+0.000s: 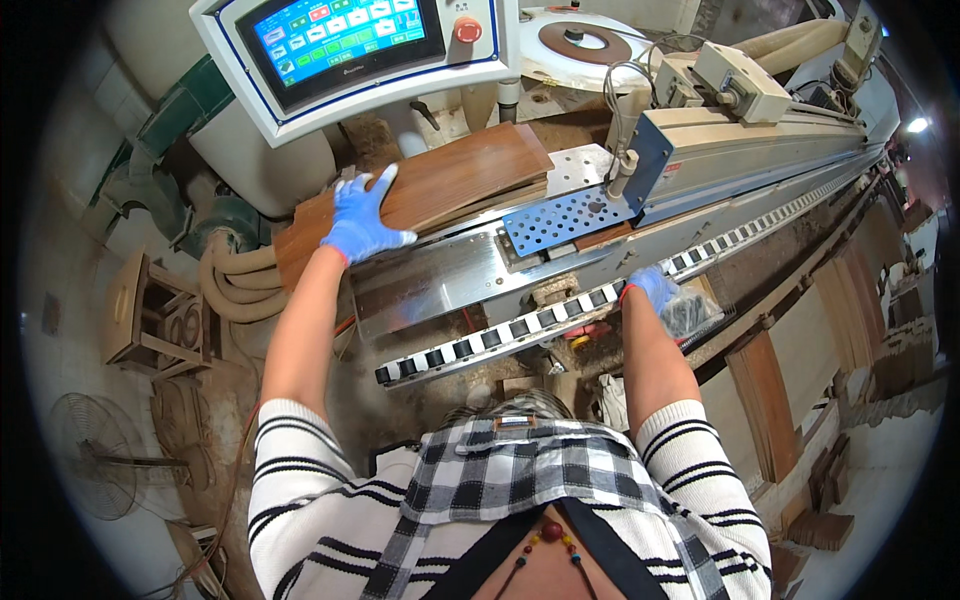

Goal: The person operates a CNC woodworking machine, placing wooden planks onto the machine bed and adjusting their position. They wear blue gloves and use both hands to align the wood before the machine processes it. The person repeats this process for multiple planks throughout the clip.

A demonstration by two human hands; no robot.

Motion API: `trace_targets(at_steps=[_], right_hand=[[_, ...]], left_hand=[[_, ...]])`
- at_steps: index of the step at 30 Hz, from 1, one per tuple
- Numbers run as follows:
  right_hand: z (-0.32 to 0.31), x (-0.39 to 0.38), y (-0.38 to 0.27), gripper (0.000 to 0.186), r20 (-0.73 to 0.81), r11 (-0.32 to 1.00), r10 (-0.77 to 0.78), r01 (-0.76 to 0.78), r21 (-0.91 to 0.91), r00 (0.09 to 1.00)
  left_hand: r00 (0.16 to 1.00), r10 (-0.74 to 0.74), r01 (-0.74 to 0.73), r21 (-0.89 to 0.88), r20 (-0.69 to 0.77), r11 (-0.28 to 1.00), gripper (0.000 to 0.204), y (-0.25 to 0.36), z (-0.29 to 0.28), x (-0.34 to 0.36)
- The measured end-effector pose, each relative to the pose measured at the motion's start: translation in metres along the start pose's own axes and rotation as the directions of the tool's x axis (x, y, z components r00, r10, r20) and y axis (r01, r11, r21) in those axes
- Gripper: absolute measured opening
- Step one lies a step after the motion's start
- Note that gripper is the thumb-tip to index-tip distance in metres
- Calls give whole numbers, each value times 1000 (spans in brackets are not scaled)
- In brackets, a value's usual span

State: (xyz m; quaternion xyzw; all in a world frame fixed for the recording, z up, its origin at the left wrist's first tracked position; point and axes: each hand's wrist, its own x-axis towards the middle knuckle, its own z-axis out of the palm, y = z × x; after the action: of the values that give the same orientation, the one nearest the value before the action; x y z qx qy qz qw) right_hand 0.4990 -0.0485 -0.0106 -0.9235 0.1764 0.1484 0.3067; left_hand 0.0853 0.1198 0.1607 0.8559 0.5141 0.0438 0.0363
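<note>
My left hand (362, 218), in a blue glove, lies flat with fingers spread on a brown wooden board (455, 178). The board rests on the steel infeed table (440, 275) of a long woodworking machine. My right hand (652, 288), also gloved in blue, hangs lower beside the black-and-white segmented feed track (520, 328), near a crumpled clear plastic bag (690, 312). Whether it grips the bag I cannot tell. A blue perforated plate (562, 218) sits just right of the board.
A control panel with a touchscreen (335, 38) and a red button (467, 30) hangs above the board. The long machine beam (760, 150) runs to the upper right. Stacked wooden panels (770, 400) stand at the right, a fan (95, 470) and a stool (145, 312) at the left.
</note>
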Motion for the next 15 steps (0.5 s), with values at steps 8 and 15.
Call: trace_targets(at_steps=[8,15], right_hand=[[8,5,1,72,-3,1000,9,-9,6,1000],[23,14,4,71,-86,993,11,0,121,996]], left_hand=[[997,-27,31,-56,66,998,109,-22,6,-160],[988,51,-49,-15,148,999,102,-16,66,-179]])
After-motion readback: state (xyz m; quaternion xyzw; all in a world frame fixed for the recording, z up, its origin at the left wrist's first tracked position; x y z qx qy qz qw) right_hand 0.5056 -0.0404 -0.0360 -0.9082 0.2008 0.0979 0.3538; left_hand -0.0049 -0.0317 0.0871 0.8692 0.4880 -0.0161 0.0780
